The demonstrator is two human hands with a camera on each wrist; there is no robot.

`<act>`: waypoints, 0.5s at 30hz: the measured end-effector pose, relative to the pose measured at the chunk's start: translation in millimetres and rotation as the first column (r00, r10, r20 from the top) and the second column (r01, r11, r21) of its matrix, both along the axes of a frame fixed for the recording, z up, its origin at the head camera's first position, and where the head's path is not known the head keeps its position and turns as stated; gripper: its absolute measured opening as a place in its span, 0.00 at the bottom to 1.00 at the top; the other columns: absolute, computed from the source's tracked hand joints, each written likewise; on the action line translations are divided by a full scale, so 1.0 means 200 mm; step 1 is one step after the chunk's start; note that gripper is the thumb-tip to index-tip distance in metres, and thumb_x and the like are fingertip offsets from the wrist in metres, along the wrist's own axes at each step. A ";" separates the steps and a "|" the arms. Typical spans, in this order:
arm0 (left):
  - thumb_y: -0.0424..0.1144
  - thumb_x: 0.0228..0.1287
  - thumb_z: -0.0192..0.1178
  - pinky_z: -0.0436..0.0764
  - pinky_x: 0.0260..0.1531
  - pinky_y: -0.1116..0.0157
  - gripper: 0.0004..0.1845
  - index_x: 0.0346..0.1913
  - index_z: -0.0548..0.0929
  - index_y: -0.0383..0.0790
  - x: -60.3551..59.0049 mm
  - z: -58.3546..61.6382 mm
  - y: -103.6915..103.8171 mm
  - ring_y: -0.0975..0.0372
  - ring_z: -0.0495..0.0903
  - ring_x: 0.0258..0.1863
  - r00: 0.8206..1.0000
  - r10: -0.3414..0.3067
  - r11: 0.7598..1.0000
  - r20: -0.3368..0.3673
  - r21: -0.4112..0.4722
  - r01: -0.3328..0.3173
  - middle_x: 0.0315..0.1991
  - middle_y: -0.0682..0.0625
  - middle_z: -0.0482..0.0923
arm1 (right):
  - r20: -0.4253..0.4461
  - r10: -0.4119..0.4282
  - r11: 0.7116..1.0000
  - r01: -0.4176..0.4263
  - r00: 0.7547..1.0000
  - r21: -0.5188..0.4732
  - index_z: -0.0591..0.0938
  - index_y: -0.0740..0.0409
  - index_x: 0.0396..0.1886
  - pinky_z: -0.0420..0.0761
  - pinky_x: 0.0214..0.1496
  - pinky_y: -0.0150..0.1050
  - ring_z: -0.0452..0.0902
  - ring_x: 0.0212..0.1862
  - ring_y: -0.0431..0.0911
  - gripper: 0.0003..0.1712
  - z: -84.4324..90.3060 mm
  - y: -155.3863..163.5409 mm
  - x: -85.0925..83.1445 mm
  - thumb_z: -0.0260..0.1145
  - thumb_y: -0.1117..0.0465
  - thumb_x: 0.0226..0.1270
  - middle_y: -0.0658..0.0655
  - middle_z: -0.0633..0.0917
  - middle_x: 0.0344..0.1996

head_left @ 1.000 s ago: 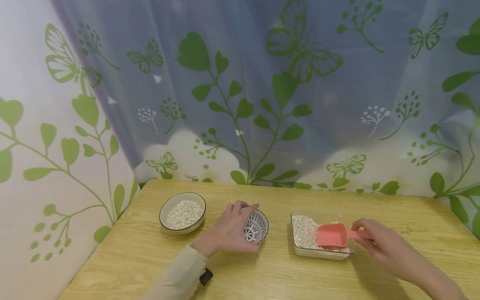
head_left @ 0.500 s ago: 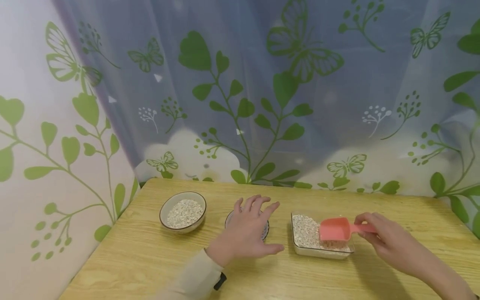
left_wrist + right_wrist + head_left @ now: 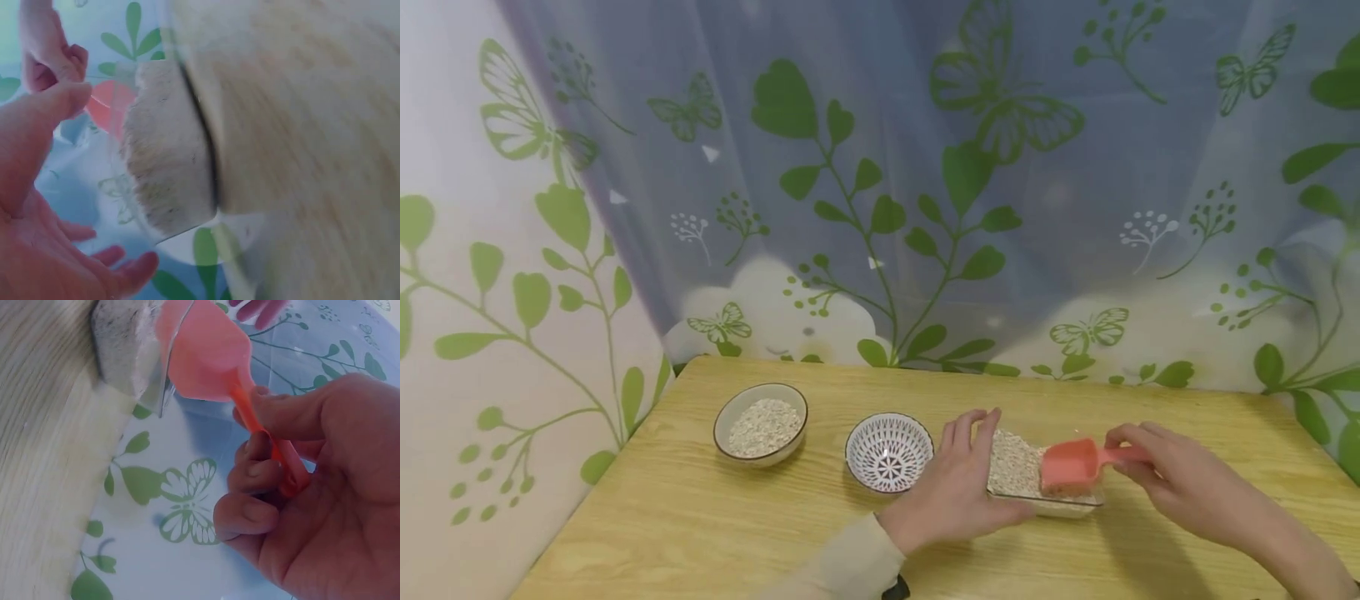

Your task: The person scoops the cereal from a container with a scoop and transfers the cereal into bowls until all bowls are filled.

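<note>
Wooden worktop [image 3: 700,533]: right hand [image 3: 1180,487] is pinching scoop [image 3: 1070,467] in oat tray [image 3: 1047,503]; left hand [image 3: 955,492], fingers relaxed, is touching tray; patterned bowl [image 3: 889,450] at 9 o'clock is sitting unfilled.

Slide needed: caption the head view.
Right hand holds pink plastic scoop over clear oat tray; left hand alongside.

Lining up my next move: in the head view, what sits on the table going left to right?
Bowl of oats → empty patterned bowl → left hand → clear tray of oats → pink scoop → right hand.
</note>
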State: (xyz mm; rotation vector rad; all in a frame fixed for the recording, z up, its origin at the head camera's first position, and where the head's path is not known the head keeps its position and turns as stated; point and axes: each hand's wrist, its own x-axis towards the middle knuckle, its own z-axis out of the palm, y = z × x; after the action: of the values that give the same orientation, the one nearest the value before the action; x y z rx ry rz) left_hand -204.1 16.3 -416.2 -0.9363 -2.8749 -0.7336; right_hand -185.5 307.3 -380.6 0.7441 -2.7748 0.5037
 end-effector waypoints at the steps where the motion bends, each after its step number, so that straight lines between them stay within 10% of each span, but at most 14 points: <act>1: 0.69 0.59 0.66 0.82 0.59 0.57 0.61 0.83 0.46 0.42 0.00 -0.01 0.01 0.50 0.61 0.75 1.000 0.021 1.000 0.014 0.005 -0.021 0.78 0.42 0.54 | 0.029 0.005 1.000 -0.004 1.000 -0.010 0.82 0.49 0.46 0.79 0.32 0.33 0.83 0.39 0.36 0.11 0.00 -0.01 0.00 0.70 0.66 0.68 0.44 0.86 0.40; 5: 0.68 0.54 0.70 0.79 0.64 0.57 0.66 0.83 0.44 0.39 -0.01 -0.04 0.04 0.49 0.60 0.75 0.990 0.093 0.996 0.102 0.000 -0.094 0.77 0.40 0.53 | 0.068 0.039 0.997 -0.034 0.997 -0.068 0.82 0.50 0.47 0.81 0.32 0.32 0.85 0.40 0.37 0.09 0.00 -0.04 0.00 0.68 0.65 0.71 0.46 0.87 0.42; 15: 0.68 0.53 0.72 0.70 0.73 0.50 0.69 0.83 0.40 0.40 -0.04 -0.06 0.08 0.45 0.58 0.78 0.932 0.166 0.984 0.322 0.012 -0.179 0.77 0.38 0.55 | -0.208 0.114 0.983 -0.140 0.971 -0.116 0.83 0.53 0.48 0.72 0.29 0.29 0.68 0.34 0.25 0.23 -0.14 -0.14 -0.04 0.73 0.77 0.56 0.42 0.82 0.36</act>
State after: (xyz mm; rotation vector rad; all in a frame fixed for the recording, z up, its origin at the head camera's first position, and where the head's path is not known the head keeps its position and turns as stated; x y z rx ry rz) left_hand -211.4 32.1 -428.9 -0.5949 -3.1479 -1.0060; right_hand -193.6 279.9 -408.1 0.8940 -2.4936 0.5915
